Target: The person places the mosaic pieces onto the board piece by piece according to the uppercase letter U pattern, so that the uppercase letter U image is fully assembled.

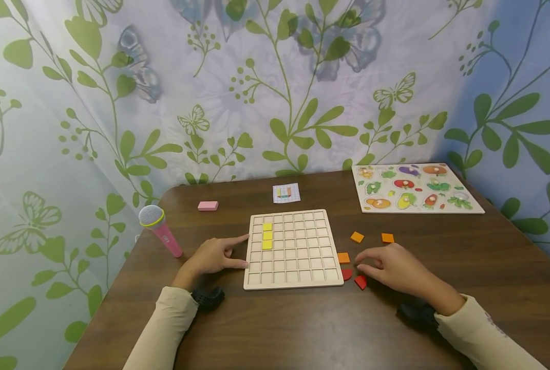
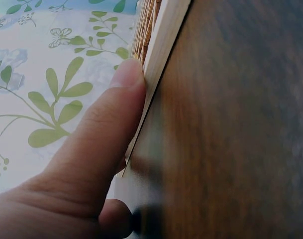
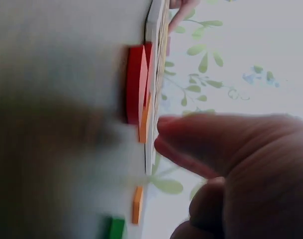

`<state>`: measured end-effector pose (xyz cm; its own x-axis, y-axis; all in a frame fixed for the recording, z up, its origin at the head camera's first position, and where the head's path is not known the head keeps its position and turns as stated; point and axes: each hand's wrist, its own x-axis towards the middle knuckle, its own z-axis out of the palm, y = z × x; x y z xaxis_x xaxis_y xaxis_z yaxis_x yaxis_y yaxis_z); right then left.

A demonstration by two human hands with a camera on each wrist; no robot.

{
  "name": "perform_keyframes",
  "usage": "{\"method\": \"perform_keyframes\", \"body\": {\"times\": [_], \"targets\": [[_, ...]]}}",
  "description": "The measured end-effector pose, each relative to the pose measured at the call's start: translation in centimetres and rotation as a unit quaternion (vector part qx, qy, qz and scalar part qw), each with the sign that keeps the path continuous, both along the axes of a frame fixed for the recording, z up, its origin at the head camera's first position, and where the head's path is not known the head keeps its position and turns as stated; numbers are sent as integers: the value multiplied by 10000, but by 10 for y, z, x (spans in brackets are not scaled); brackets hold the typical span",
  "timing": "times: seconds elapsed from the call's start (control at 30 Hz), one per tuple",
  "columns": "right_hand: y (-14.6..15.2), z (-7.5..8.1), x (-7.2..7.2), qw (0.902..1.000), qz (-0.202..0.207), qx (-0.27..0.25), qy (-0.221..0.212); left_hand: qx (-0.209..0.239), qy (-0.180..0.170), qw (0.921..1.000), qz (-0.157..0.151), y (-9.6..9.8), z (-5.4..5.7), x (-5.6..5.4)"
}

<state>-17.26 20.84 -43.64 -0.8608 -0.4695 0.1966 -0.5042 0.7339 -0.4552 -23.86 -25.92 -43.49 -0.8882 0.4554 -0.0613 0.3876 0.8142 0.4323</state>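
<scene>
Head view: a person's left hand [image 1: 215, 255] is touching the left edge of a wooden grid board [image 1: 292, 266] on the table [image 1: 298, 329], thumb and index finger straight and gripping nothing. To the board's right, the right hand [image 1: 397, 268] is hovering with fingers loosely bent, holding nothing visible, as an orange square tile [image 1: 343, 258] and a red curved tile [image 1: 360, 282] are lying near the board. Both tiles are looking light, stiff and smooth, probably best pinched by opposite edges; the rigid-looking board is offering its rim.
</scene>
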Motion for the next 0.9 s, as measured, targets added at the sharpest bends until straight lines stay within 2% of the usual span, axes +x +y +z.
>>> {"method": "perform_keyframes", "body": {"times": [0.23,0.37,0.6,0.9], "targets": [[-5,-1,0,9997,-79,-167,146,-36,-5,10000,42,0,0,-1],[-6,-1,0,9998,-147,-105,61,-57,-33,9999,77,0,-1,-2],[-9,-1,2,9997,58,-67,-212,-60,-37,9999,76,0,0,-2],[-13,-3,4,9997,114,-80,-185,18,-85,9999,76,-1,-1,-2]]}}
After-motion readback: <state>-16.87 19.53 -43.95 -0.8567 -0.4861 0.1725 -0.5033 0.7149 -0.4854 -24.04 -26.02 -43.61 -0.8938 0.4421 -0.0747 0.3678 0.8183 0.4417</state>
